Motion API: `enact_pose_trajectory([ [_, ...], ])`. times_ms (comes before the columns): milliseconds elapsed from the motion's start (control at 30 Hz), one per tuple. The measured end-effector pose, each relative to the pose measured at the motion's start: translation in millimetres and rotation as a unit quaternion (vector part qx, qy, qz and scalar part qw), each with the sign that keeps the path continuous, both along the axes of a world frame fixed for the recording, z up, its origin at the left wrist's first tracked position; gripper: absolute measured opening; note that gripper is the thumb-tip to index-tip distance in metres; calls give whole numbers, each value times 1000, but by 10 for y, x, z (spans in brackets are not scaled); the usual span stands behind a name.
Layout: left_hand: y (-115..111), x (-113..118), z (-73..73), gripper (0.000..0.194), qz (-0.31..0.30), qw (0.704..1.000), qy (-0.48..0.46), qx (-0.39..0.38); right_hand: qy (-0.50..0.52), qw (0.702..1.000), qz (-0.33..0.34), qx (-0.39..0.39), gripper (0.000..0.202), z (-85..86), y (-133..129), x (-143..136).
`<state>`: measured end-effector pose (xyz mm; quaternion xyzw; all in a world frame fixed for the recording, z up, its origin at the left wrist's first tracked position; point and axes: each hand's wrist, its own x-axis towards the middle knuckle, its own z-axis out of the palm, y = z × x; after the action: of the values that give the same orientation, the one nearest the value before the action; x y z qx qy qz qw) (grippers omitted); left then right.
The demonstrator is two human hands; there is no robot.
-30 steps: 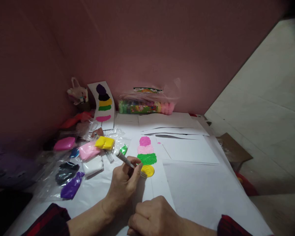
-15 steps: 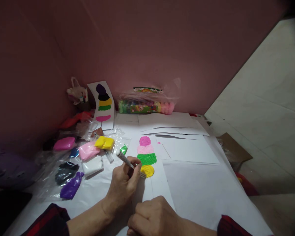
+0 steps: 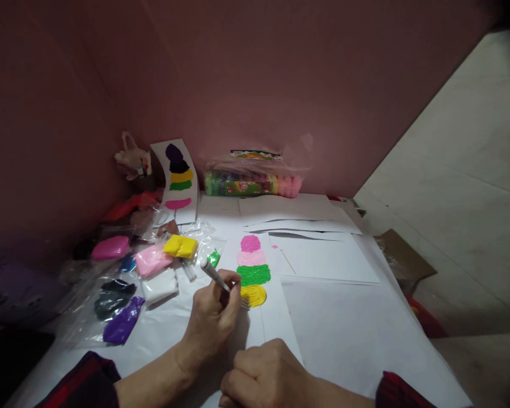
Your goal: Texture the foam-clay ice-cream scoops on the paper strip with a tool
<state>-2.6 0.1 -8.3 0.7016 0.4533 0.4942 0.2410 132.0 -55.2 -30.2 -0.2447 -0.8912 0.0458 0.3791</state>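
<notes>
My left hand (image 3: 212,309) grips a slim white pen-like tool (image 3: 215,276), its top end leaning up to the left. The lower end is mostly behind my fingers, at the left side of a yellow clay patch (image 3: 255,295) marked with ridges. Above the yellow, on the same white paper strip (image 3: 278,323), are a textured green clay band (image 3: 254,275), a light pink one (image 3: 251,258) and a darker pink rounded piece (image 3: 250,243). My right hand (image 3: 272,371) rests closed on the paper near the front edge, its fingertips tucked out of sight.
Bagged clay lies at left, including yellow (image 3: 180,247), pink (image 3: 153,260), white (image 3: 161,286) and purple (image 3: 124,321) pieces. A card with coloured bands (image 3: 181,195) leans at the back beside a clear bag of clay sticks (image 3: 253,185). Paper sheets (image 3: 327,258) lie at right.
My left hand and the tool have shifted slightly left, showing a bit more of the yellow clay's left side. My right hand stays where it was.
</notes>
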Motion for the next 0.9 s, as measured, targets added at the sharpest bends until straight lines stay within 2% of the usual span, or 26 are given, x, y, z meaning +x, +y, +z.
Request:
enact_pose_trajectory([
  [600,6,-9,30,10,46,996,52,52,-7,1000,-6,2,45,35,7,3],
  [900,12,-19,30,12,79,992,66,72,-26,1000,-5,-5,40,3,-6,4],
])
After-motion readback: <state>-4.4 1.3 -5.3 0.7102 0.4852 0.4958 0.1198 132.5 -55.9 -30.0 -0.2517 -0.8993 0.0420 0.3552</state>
